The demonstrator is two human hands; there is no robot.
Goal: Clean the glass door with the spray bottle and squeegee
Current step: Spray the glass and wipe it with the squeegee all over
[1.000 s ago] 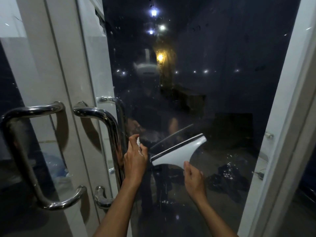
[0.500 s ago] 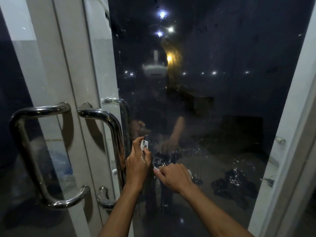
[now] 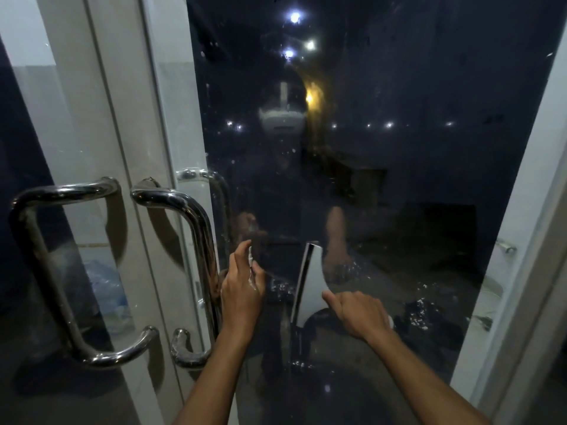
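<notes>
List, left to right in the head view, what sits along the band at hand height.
Curved steel pull handle on the left door → second steel pull handle → left hand gripping a small white spray bottle → white squeegee blade → right hand → white door frame.

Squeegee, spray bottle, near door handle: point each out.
squeegee point(image 3: 310, 280), head view, on its white body.
spray bottle point(image 3: 251, 262), head view, on the white nozzle showing above the left hand's fingers.
door handle point(image 3: 196, 228), head view, on the vertical chrome bar.

I see a dim night scene; small lamps glare in the dark glass door point(image 3: 399, 179), edges bow, detail is soft.
</notes>
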